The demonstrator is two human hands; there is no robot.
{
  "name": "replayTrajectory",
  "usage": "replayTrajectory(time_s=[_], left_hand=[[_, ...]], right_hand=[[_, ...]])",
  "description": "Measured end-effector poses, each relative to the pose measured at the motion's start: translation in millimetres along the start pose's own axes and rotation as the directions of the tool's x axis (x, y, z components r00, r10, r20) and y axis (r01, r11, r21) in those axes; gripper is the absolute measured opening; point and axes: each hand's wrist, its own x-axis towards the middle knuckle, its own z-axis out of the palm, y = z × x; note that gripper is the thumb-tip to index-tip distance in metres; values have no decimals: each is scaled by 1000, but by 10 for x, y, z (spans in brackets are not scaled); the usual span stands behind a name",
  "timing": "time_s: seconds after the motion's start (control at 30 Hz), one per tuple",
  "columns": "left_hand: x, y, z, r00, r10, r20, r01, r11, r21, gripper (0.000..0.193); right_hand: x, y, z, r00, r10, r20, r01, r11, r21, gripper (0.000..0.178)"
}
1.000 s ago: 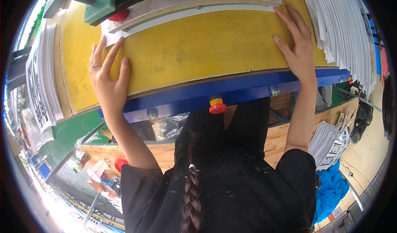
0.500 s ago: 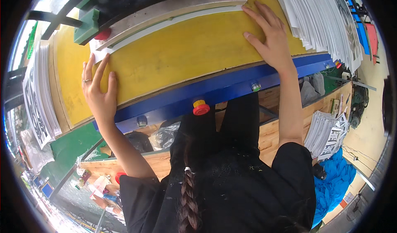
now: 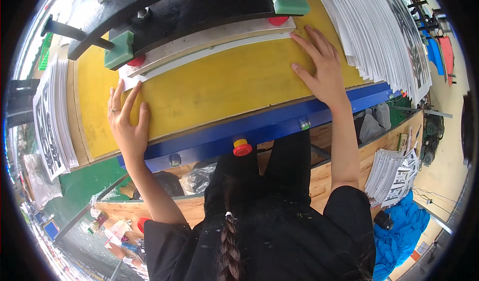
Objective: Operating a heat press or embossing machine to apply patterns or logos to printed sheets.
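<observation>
A yellow board edged by a blue rail fills the work area, between a left paper stack and a right paper stack. The view has shifted to show more of the black frame, yet the white sheet still lies along the metal bar, its placing apparently unaltered. The left hand and right hand stay spread, grasping nothing, fingertips at its ends.

Black short-sleeved top, black trousers; white-tied braid; ring on left hand.
</observation>
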Motion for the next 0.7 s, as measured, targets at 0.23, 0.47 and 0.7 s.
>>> replayTrajectory(time_s=[0.23,0.47,0.7], left_hand=[[-86,-119,56,999,6,-54,-8,999,-37,36],[-471,3,6,994,-51,-92,39,990,-134,53],[-1193,58,-305,989,114,91,-114,993,-9,104]], right_hand=[[-68,81,66,996,8,-90,0,997,80,55],[-412,-50,-85,998,42,-42,-37,993,116,60],[-886,-171,-502,941,15,337,3,999,-53,116]])
